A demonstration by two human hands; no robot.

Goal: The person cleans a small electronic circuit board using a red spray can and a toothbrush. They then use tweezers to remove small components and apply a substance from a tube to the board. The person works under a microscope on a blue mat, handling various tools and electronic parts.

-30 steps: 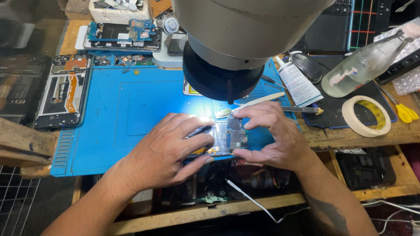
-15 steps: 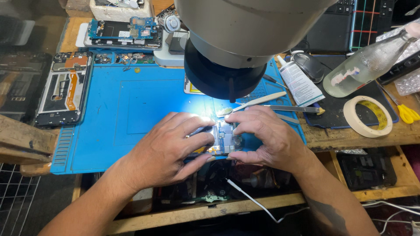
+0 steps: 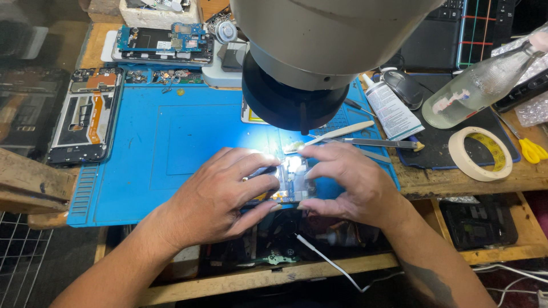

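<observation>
Surface: wooden workbench (image 3: 514,182), cluttered; a blue work mat (image 3: 160,148) covers its middle and left part.
Overhead: a large grey microscope head (image 3: 308,51) hangs above the mat and throws a bright patch of light just in front of the hands.
Left hand (image 3: 220,197): lies on the near edge of the mat, fingers curled around the left side of a small circuit board (image 3: 290,181), thumb underneath at the board's lower edge.
Right hand (image 3: 348,182): grips the right side of the same board, index finger arched over its top edge, thumb pressed at its lower right.
Circuit board: held between both hands at the near edge of the mat, right under the microscope's light; glare washes out most of its detail.
Behind the hands: a pale flat spudger (image 3: 337,132) and metal tweezers (image 3: 382,142) lie on the mat, just beyond the right hand's fingertips.
Left of mat: an opened phone frame (image 3: 85,117) with an orange flex strip, lying flat.
Far edge: another opened phone (image 3: 162,43) on a white tray, boards exposed.
Right side: a white tube (image 3: 394,111), a computer mouse (image 3: 404,86), a clear bottle (image 3: 485,85) lying tilted, a roll of masking tape (image 3: 479,153), yellow-handled scissors (image 3: 531,149).
Below the surface: a white cable (image 3: 328,262) runs across a lower shelf of dark parts.
</observation>
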